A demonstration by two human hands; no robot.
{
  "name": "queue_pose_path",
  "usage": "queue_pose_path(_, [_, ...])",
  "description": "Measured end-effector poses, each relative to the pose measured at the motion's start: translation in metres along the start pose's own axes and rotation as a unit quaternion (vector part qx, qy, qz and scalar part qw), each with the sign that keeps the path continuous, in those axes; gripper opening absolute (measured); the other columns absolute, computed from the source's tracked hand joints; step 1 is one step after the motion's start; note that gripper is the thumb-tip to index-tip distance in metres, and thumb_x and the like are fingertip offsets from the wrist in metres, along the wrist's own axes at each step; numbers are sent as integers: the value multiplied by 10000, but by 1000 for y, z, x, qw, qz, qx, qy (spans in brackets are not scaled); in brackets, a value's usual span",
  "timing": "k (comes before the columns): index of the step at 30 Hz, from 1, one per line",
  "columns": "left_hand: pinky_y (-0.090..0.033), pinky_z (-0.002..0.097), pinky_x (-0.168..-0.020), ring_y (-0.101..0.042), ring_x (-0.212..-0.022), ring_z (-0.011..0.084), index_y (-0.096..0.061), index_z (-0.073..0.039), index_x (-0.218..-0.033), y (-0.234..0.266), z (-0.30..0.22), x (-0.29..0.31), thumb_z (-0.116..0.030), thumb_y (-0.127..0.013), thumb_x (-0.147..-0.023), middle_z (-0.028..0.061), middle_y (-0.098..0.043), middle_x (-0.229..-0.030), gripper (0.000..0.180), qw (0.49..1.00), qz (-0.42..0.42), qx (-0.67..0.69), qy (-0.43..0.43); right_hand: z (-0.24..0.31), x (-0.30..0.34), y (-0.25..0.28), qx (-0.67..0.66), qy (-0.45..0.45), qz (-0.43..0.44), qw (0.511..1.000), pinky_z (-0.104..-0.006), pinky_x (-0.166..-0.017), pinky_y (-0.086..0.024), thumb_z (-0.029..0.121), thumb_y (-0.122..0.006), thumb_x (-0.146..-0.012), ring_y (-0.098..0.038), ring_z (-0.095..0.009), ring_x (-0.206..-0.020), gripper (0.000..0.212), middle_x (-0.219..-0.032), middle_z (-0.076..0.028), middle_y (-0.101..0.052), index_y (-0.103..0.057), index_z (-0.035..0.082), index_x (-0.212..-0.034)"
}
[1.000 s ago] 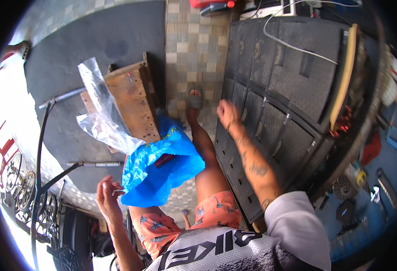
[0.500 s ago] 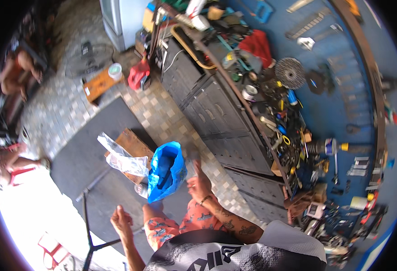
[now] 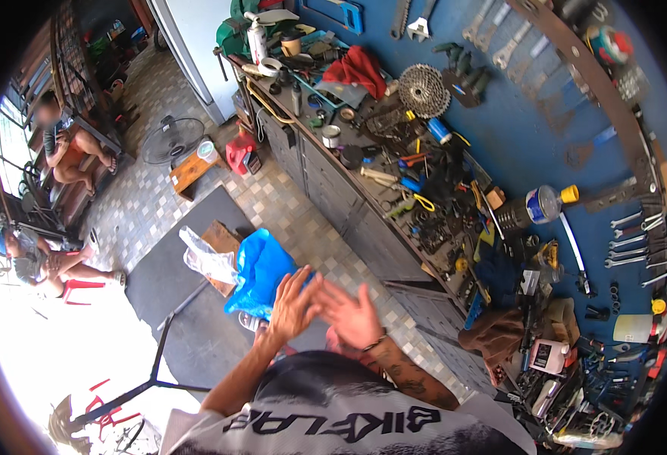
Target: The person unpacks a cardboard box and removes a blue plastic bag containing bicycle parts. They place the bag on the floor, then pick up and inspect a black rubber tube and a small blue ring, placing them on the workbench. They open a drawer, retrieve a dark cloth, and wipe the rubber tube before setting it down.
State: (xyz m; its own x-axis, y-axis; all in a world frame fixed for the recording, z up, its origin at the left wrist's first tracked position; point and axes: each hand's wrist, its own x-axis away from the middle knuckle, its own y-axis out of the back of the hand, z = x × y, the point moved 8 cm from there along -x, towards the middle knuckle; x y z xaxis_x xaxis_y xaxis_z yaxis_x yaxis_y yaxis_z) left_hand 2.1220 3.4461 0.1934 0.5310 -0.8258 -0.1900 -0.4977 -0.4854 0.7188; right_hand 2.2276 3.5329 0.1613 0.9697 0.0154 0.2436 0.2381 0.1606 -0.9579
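My left hand (image 3: 294,305) and my right hand (image 3: 351,315) meet in front of my chest, with fingers stretched out and the fingertips overlapping in this view. Nothing shows in either hand. Just beyond the left fingers is a crumpled blue plastic bag (image 3: 261,265); its mouth and contents are hidden. A clear plastic bag (image 3: 206,258) lies beside it, over a low brown wooden block or stool (image 3: 221,236) on the dark mat (image 3: 148,284).
A long workbench (image 3: 364,182) heaped with tools runs along the right, below a blue wall (image 3: 500,106) hung with wrenches. A black stand (image 3: 155,364) rises at the left. Farther off are a fan (image 3: 173,140), a small wooden bench (image 3: 191,173) and two seated people.
My hands have come together from apart, the left moving up and right. The blue bag's mouth, facing me before, no longer shows. The view has shifted, showing more of the far left.
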Motion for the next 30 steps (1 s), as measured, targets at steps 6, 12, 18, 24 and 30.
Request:
queue_pose_path(6, [-579, 479, -810, -729, -949, 371, -680, -80, -1268, -38, 42, -106, -236, -642, -985, 185, -736, -1118, 326, 988, -70, 59, 127, 145, 178, 34, 221, 162, -75, 959, -447, -1063, -486, 565, -456, -1071, -646, -297, -1195, 707, -1424, -210, -600, -424, 36, -1539])
queue_pose_path(12, [-562, 518, -839, -700, -979, 427, -675, -72, -1214, 15, 112, -295, -233, -626, -982, 198, -730, -1074, 287, 977, -194, -77, 36, 136, 217, 64, 240, 186, -188, 934, -424, -1023, -514, 473, -517, -1077, -658, -271, -1139, 615, -1365, -185, -615, -454, 28, -1498])
queue_pose_path(18, [-575, 504, -912, -654, -1156, 391, -647, -93, -1302, 19, 176, -404, -203, -600, -967, 187, -673, -1229, 356, 968, -128, -211, 45, 121, 197, 49, 261, 159, -246, 920, -413, -997, -531, 377, -592, -1056, -676, -279, -1122, 557, -1315, -191, -641, -484, 6, -1457])
queue_pose_path(24, [-585, 500, -862, -660, -1116, 366, -649, -91, -1247, 11, 209, -437, -215, -643, -950, 145, -637, -1161, 322, 964, -117, -231, 68, 160, 144, 32, 307, 183, -316, 879, -393, -966, -531, 386, -584, -1060, -670, -265, -1114, 545, -1320, -175, -640, -496, 5, -1441])
queue_pose_path(30, [-575, 512, -760, -699, -930, 387, -678, -89, -1067, 21, 220, -442, -226, -644, -978, 123, -656, -1039, 167, 978, -111, -163, 67, 196, 40, -8, 376, 150, -291, 867, -386, -987, -522, 291, -563, -1073, -663, -224, -1124, 454, -1301, -161, -654, -517, 5, -1422])
